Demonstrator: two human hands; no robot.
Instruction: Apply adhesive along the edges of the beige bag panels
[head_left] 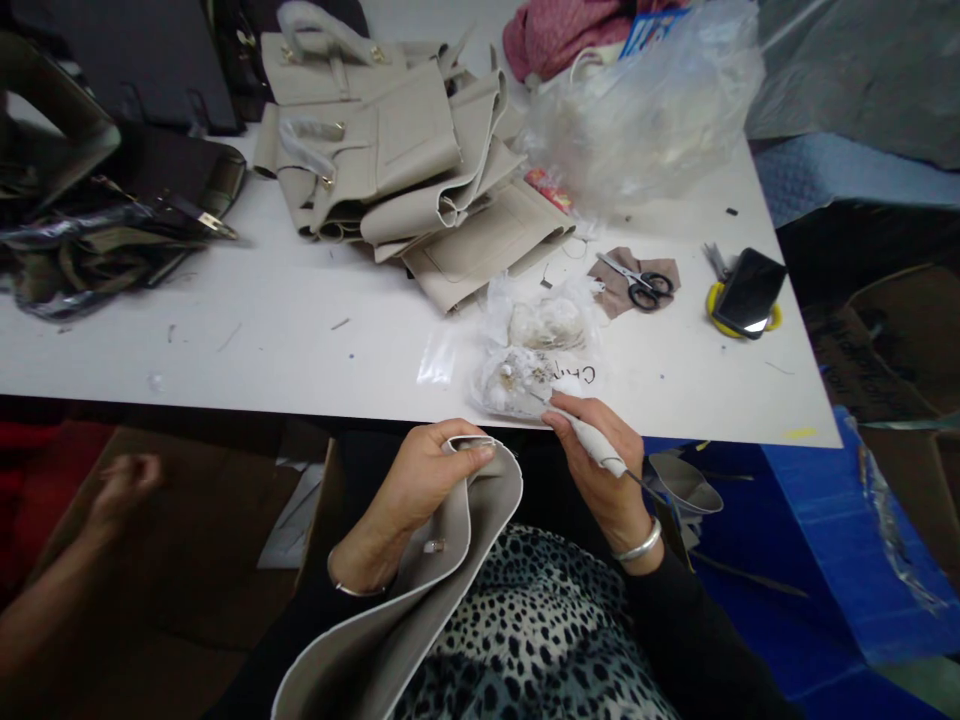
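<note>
Bag pc (pixel 427 595) gripped by L hand (pixel 416 475), near left; white-handled tool (pixel 594 441) held in R hand (pixel 609 485), tip over plastic pouch (pixel 510 380).

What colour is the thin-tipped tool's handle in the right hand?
White: the handle shows best in the head view.

The beige piece (pixel 420 592) is cut off by the bottom edge, a co-worker's hand (pixel 126 490) is blurred at lower left, a yellow object (pixel 718 320) is partly covered by a black phone (pixel 752 288) at right, and the large plastic bag's (pixel 645 125) contents, upper right, cannot be made out.
</note>
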